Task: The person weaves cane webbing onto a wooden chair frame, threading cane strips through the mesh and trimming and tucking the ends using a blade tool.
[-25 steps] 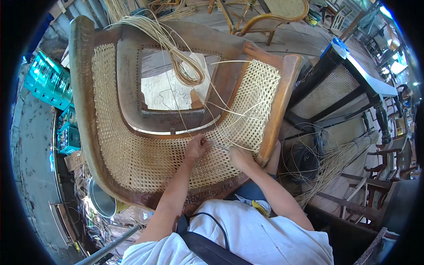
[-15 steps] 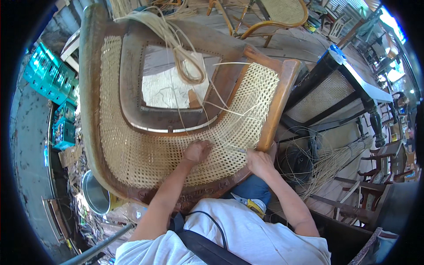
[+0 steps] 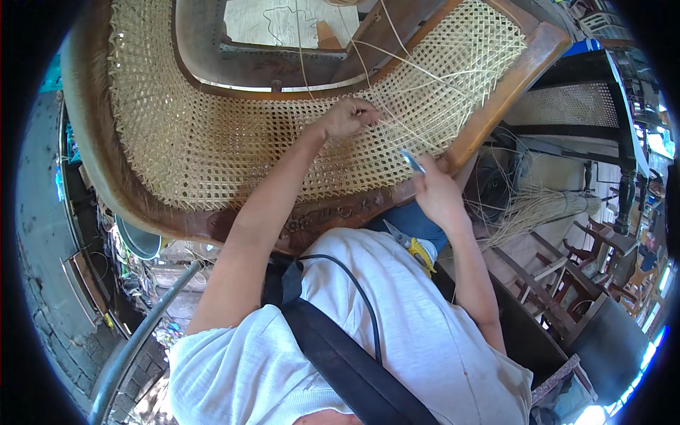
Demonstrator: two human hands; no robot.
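Observation:
A curved wooden chair frame (image 3: 489,117) with woven cane webbing (image 3: 276,152) lies across in front of me. My left hand (image 3: 347,118) is over the webbing, its fingertips pinched at a loose pale cane strand (image 3: 407,133). Close to the frame's carved front rail, my right hand (image 3: 439,193) is closed around a small tool with a flat, bluish-grey pointed tip (image 3: 411,161). The tip points up and left, over the cane. Most of that tool is hidden in my fingers. More loose strands cross the webbing toward its right end.
Yellow-handled cutters (image 3: 418,253) rest by my lap. A bundle of loose cane (image 3: 545,216) lies on the right, below a dark chair with a cane panel (image 3: 567,106). A metal bucket (image 3: 138,237) stands at left, near a metal pipe (image 3: 142,333).
The chair sits higher and larger in view. My left hand has moved toward the right part of the webbing; my right hand's tool now points upward rather than left.

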